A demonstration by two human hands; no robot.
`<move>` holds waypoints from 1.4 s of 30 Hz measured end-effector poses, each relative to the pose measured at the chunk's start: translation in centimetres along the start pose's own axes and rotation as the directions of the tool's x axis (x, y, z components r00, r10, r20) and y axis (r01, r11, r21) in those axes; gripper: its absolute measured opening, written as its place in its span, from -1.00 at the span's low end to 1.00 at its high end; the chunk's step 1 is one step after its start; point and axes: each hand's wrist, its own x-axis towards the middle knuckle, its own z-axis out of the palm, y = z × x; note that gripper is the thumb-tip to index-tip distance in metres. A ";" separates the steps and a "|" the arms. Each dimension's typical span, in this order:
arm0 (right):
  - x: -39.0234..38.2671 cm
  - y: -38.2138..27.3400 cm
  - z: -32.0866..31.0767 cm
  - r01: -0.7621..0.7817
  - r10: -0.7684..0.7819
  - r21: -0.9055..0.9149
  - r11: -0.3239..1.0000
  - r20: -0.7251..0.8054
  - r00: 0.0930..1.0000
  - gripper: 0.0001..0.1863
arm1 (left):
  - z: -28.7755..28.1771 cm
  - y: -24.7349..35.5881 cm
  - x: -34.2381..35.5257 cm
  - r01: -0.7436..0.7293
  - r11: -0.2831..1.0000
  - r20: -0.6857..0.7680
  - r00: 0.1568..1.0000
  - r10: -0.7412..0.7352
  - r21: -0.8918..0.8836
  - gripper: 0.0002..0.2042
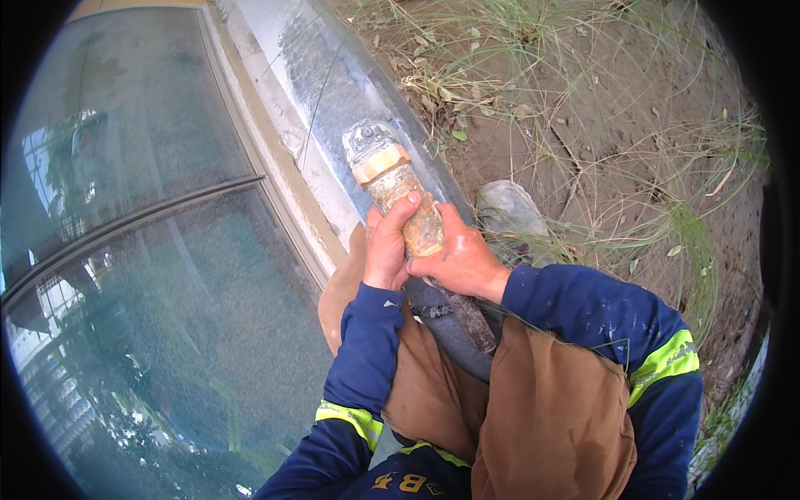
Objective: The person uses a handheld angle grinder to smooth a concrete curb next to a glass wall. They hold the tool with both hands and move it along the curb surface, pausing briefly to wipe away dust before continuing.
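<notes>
My left hand [387,246] and my right hand [462,254] are closed around the body of a grimy power tool [400,200], which looks like an angle grinder, with a metal head and an orange collar. My left thumb lies on top of the body. The tool's head rests on or just over a smeared grey ledge [321,71]; its underside is hidden. Below my hands a dark, dirty cylindrical piece [471,321] extends between my knees; whether it joins the tool I cannot tell.
Dusty glass panels [158,308] in a metal frame run along the left, beside a beige sill [300,225]. To the right lies bare soil [608,125] with dry leaves and long grass [692,242], plus a grey stone-like lump [508,208]. My legs [550,400] straddle the ledge.
</notes>
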 end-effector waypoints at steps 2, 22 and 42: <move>-0.1 -0.2 -0.1 -0.007 0.008 0.021 1.000 -0.009 1.000 -0.08 | -0.2 -0.2 0.0 0.005 1.000 0.018 1.000 -0.005 0.014 -0.63; -0.5 0.0 -0.5 0.042 -0.042 -0.030 0.999 -0.013 0.999 0.02 | 0.0 -0.7 -0.2 0.011 0.999 0.028 1.000 -0.010 -0.037 -0.63; 1.2 -1.1 -0.6 0.019 -0.020 -0.007 1.000 -0.020 1.000 0.02 | -0.1 0.6 1.5 -0.007 1.000 0.029 1.000 0.007 0.001 -0.64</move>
